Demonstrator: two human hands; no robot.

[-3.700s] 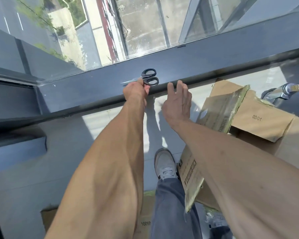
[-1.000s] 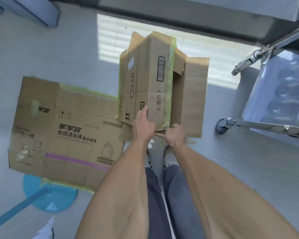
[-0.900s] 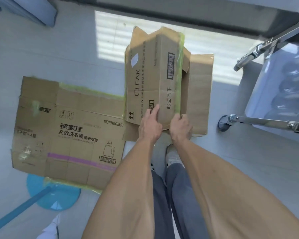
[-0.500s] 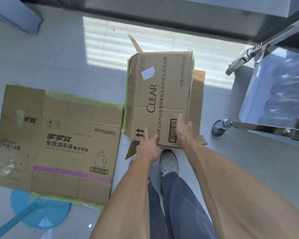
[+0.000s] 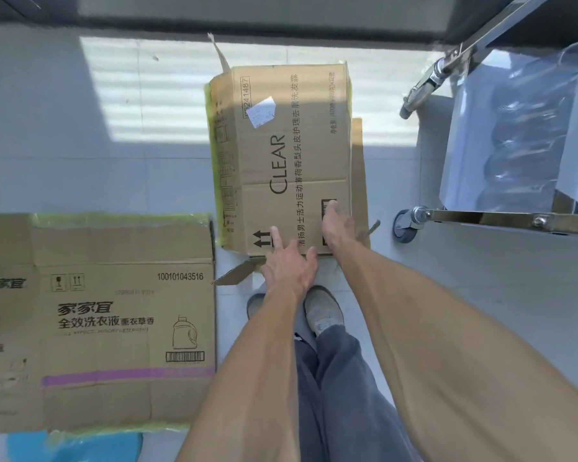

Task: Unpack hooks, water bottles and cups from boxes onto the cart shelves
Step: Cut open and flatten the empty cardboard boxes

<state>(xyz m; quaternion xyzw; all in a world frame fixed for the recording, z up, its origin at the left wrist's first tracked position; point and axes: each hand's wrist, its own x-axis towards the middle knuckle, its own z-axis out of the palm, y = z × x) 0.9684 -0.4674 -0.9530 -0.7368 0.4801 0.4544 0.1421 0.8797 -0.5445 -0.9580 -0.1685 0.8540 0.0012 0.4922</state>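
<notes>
A flattened cardboard box marked CLEAR (image 5: 291, 155) lies on the grey floor in front of my feet. My left hand (image 5: 286, 261) rests at its near edge with the index finger stretched flat onto the cardboard. My right hand (image 5: 336, 223) presses flat on the box near its barcode, fingers straight. At the right stands the metal cart (image 5: 481, 216) on casters, with a plastic-wrapped pack of water bottles (image 5: 528, 128) on its lower shelf.
A second flattened box with a detergent print (image 5: 114, 321) lies on the floor at the left, touching the CLEAR box's corner. A blue object (image 5: 74, 448) shows under its near edge. A dark window ledge runs along the top.
The scissors were left on the window ledge. The CLEAR box, half raised a second ago, now lies flat on the floor with both hands pressing it down.
</notes>
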